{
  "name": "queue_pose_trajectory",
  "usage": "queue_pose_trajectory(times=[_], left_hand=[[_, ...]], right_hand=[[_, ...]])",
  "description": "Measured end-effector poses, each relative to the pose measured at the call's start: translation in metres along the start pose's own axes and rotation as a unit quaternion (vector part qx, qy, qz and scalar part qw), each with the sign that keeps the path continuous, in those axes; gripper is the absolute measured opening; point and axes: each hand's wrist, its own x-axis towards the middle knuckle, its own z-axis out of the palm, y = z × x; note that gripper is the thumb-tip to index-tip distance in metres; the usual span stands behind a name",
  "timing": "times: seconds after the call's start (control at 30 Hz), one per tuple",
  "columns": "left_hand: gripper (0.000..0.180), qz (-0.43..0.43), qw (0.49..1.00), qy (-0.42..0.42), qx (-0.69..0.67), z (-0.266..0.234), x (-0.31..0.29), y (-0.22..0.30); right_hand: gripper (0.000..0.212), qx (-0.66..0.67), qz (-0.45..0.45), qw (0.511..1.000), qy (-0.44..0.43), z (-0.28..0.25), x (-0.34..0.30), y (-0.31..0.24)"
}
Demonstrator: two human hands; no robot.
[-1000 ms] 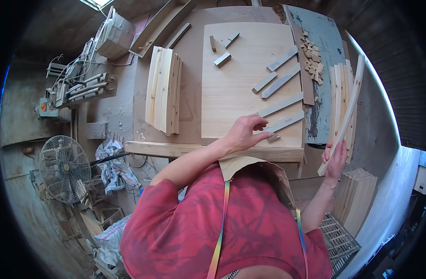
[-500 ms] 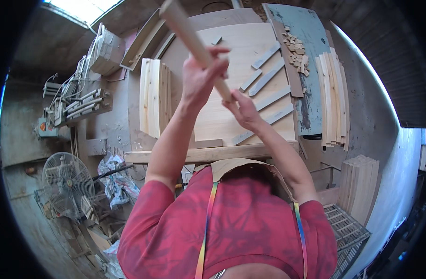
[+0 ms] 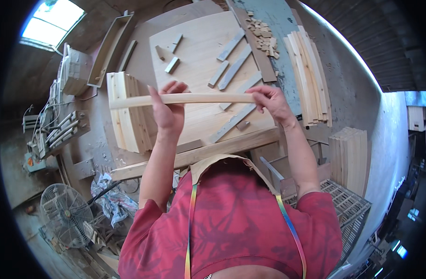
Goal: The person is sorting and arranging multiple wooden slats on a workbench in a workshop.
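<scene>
A long pale wooden strip (image 3: pixel 199 98) lies nearly level in front of me, above the worktop. Its right end is pinched between the thumb and fingers of my right hand (image 3: pixel 273 103). Toward the other end, the strip rests in the loosely curled grasp of my left hand (image 3: pixel 168 111), between thumb and fingers. Its left end reaches over a stack of wooden boards (image 3: pixel 124 123). Beneath my hands is a broad pale wooden panel (image 3: pixel 199 56), with several grey bars (image 3: pixel 235 66) lying slanted on its right side.
Small wood blocks (image 3: pixel 172 65) sit on the panel's left part. A heap of offcuts (image 3: pixel 264 37) and a stack of long boards (image 3: pixel 308 76) are at the right. A wooden beam (image 3: pixel 213 151) edges the bench near me. A fan (image 3: pixel 66 215) stands at lower left.
The wooden strip has swung from steeply raised to nearly level. My left hand has moved left and lower with looser fingers; my right hand has moved right. The whole view has turned somewhat.
</scene>
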Motion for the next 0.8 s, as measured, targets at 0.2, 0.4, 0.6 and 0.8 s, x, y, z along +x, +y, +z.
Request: queue_pose_trajectory(times=[0.2,0.4,0.6,0.8], left_hand=[[0.082,-0.421,0.902,-0.09,-0.028,-0.049,-0.03,-0.08],[0.05,-0.322,0.819,-0.171,0.444,-0.019,-0.041,-0.072],[0.017,0.274,0.677,-0.167,0.662,-0.024,0.02,-0.124],[0.009,0.264,0.661,-0.162,0.684,-0.021,0.019,-0.138]], right_hand=[[0.016,0.087,0.0,0.983,0.163,-0.078,0.015,0.031],[0.018,0.072,0.027,0.98,0.184,-0.106,0.056,0.039],[0.018,-0.004,0.012,0.984,0.18,-0.099,0.121,0.042],[0.022,-0.044,0.006,0.975,0.219,-0.103,0.123,0.061]])
